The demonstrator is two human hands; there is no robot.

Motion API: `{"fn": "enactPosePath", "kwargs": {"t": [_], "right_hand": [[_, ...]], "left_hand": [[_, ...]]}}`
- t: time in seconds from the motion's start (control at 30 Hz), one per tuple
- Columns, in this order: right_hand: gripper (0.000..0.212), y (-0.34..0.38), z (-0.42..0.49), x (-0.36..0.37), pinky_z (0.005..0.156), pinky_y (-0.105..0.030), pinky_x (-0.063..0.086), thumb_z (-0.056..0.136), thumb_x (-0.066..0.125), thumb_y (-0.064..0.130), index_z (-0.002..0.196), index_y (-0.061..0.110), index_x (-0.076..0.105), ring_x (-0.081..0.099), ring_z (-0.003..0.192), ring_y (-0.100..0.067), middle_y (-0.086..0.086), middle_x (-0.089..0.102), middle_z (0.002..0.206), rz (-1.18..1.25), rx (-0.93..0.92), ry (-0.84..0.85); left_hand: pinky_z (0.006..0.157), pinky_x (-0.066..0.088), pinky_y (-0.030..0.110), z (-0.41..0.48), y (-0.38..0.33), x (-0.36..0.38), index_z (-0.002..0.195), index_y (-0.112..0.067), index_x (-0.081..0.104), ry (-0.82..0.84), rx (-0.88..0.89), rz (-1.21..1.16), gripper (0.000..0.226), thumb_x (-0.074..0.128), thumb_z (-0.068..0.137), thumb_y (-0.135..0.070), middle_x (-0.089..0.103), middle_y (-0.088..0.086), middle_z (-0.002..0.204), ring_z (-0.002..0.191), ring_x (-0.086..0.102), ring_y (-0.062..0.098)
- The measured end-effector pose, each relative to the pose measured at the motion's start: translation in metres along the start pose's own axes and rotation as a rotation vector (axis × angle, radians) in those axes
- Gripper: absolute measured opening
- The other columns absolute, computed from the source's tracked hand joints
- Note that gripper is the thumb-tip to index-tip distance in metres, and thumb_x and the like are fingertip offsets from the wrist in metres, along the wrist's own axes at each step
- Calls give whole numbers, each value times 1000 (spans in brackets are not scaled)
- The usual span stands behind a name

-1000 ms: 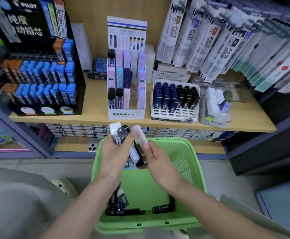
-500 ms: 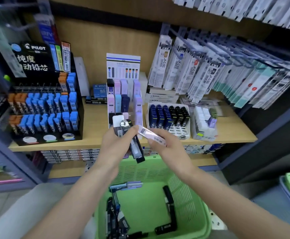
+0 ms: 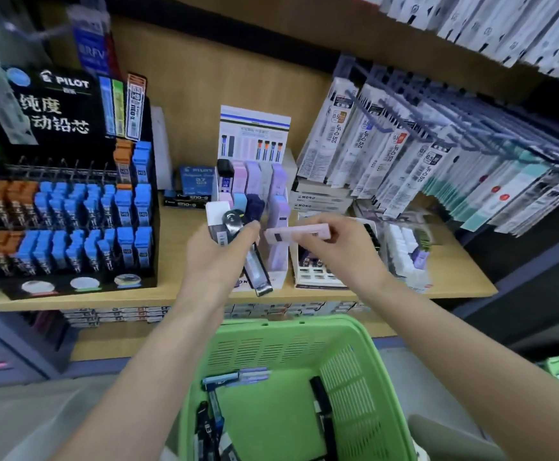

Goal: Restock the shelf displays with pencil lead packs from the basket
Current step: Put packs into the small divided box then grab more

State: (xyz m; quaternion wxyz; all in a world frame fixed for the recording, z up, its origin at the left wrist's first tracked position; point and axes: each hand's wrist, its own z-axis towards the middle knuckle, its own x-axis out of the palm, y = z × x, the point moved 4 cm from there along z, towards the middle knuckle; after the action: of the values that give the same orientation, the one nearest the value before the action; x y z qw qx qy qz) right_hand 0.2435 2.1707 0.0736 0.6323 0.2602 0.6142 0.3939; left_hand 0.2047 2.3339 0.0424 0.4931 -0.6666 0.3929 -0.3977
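right hand [image 3: 334,247] pinches one pink lead pack [image 3: 298,233] before the mono display [image 3: 264,207]; left hand [image 3: 219,257] grips several spare packs [image 3: 234,234]. step: slotting; next, align pack with a matching column. more remain in the basket [image 3: 354,354].

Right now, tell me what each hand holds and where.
Left hand grips a bundle of lead packs around their middles; right hand pinches a pink pack by one end.

A pink lead pack [image 3: 298,233] lies level above the green basket [image 3: 361,347].
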Motion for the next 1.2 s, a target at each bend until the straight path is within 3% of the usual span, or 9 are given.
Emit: {"fn": "enactPosePath", "kwargs": {"t": [0.13, 0.2, 0.37, 0.47, 0.67, 0.83, 0.9, 1.0, 1.2], "right_hand": [[16, -1, 22, 7, 62, -34, 51, 86, 66, 14, 85, 29, 62, 60, 66, -25, -7, 68, 80, -83, -5, -18], [16, 0, 27, 15, 66, -30, 56, 87, 63, 7, 89, 23, 62, 65, 71, -19, -9, 70, 85, -15, -2, 19], [9, 16, 25, 27, 64, -17, 52, 91, 55, 1, 92, 8, 62, 65, 68, -5, 1, 67, 74, 189, -106, 59], [13, 23, 20, 29, 65, -18, 51, 97, 45, 3, 93, 8, 57, 64, 70, -8, -4, 64, 77, 338, -78, 70], [12, 16, 13, 27, 76, -22, 52, 97, 46, 11, 91, 8, 57, 63, 66, -8, 8, 63, 63, 534, 124, 8], [12, 14, 3, 28, 84, -32, 53, 84, 61, -2, 77, 8, 61, 68, 75, -16, -4, 70, 76, 426, 187, 94], [19, 13, 0, 30, 82, -36, 54, 80, 64, -6, 91, 9, 60, 69, 78, -18, -12, 71, 88, 377, 218, 174], [43, 11, -1, 37, 70, -21, 51, 83, 61, -5, 119, 13, 46, 68, 77, -14, -1, 70, 89, 292, 238, 315], [17, 1, 9, 45, 68, -15, 48, 95, 52, 12, 110, 11, 59, 64, 75, -7, 2, 67, 86, 246, 196, 309]], "left_hand": [[43, 39, 7, 14, -11, -7, 73, -22, 58, -1, 27, 3, 15, 66, 86, -22, 60, -10, 69, 56, 53, -3], [38, 34, 5, 19, -11, -11, 71, -22, 56, 3, 8, 15, 18, 65, 87, -20, 57, -10, 66, 45, 50, -10], [37, 32, 14, 27, -3, -16, 67, -19, 54, -12, -156, 34, 21, 64, 85, -23, 52, -6, 56, 51, 44, 10], [43, 37, 18, 27, 0, -15, 65, -19, 56, 7, -233, -6, 22, 66, 83, -27, 53, -12, 42, 48, 44, 11], [38, 37, 12, 23, -2, -10, 73, -17, 65, 43, -242, -39, 12, 65, 83, -25, 65, -8, 55, 45, 53, 5], [44, 38, 17, 20, -6, -9, 72, -21, 68, 45, -174, 8, 13, 66, 84, -23, 70, -8, 68, 55, 55, 8], [41, 37, 15, 21, -6, -10, 76, -19, 70, 52, -144, 62, 11, 65, 85, -23, 68, -7, 67, 50, 53, 6], [37, 33, 14, 21, -5, -10, 74, -17, 66, 77, -118, 131, 12, 64, 85, -22, 60, -11, 53, 40, 45, 3], [43, 39, 14, 22, -8, -16, 74, -18, 70, 67, -103, 120, 14, 64, 85, -23, 71, -9, 69, 52, 53, 3]]}}
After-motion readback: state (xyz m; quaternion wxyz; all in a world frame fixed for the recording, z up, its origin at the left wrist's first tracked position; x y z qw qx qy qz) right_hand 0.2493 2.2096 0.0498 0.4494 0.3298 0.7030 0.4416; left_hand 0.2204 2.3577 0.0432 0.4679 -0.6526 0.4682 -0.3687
